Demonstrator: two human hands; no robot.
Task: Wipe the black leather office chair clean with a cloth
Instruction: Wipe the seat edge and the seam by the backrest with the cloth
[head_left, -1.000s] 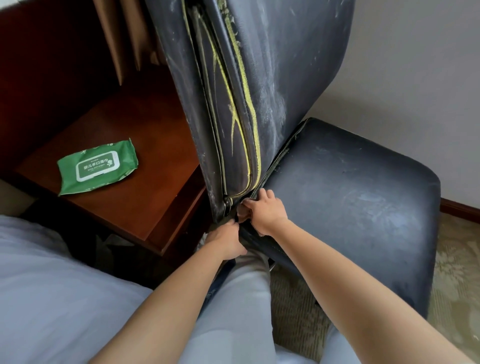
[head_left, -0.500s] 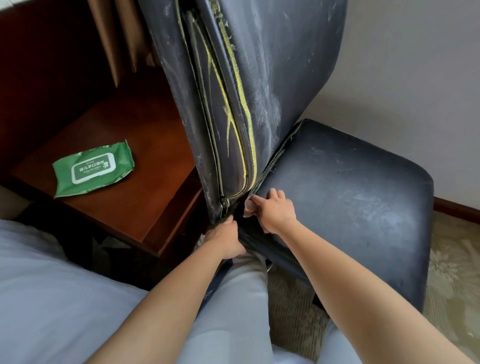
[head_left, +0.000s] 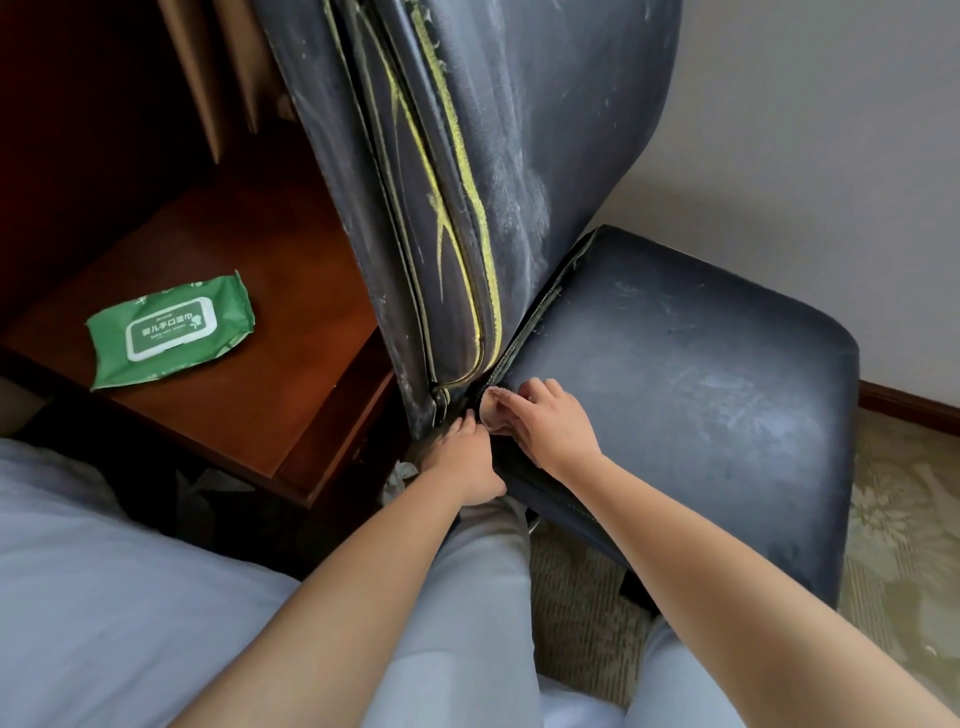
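The right hand (head_left: 553, 423) was curled around a small wad of soiled cloth (head_left: 493, 408), pressing it into the corner where the seat met the backrest, at the near edge of the black leather chair (head_left: 675, 395). Only a pinkish-brown fold of the cloth showed past the fingers; the rest was hidden in the palm. At about eight o'clock from it, just beside, the left hand (head_left: 467, 457) lay against the lower edge of the backrest, its fingertips bent into the gap as if bracing or parting it. Whether it gripped the leather or merely pressed on it could not be told.

Outward from the hands, the seat ran toward three o'clock, dull with pale dusty streaks. The backrest rose toward twelve o'clock, smeared grey-white, with yellow lines along its side seams.

At nine o'clock, well apart from the chair, a green pack of wet wipes (head_left: 171, 332) lay flat on a dark wooden side table (head_left: 291, 364).

The step in hand looked like working the cloth through the crease between seat and back. Much of the chair seemed left to do, since both broad surfaces were hazy. The next move would likely call for dragging the cloth along the crease toward one o'clock with firm pressure, then refolding it to a cleaner face.
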